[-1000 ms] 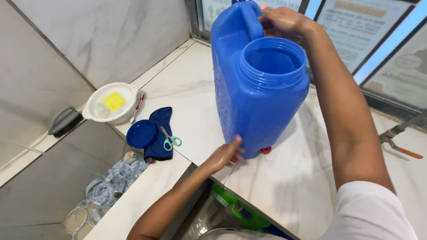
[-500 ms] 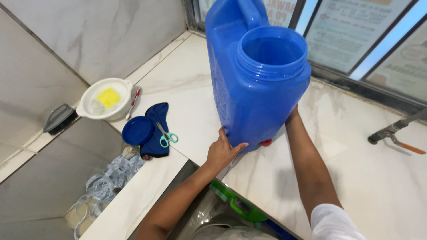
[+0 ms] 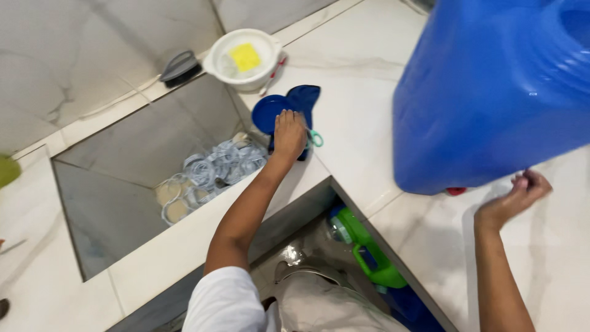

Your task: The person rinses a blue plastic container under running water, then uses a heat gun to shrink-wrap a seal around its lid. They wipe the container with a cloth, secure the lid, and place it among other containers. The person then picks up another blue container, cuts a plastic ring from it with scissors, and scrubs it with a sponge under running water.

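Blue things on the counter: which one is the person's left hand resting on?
The left hand rests on the small round blue lid and dark blue cloth, not the big blue water container.

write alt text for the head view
A person's left hand rests on a dark blue cloth beside a blue lid, while the right hand is under a big blue jerrycan on a marble counter.

Pale marble walls (image 3: 92, 55) are rising at far left, glossy white marble counters (image 3: 362, 117) are reflecting bright light, and a grey stone basin (image 3: 117, 166) is sinking into the counter's corner.
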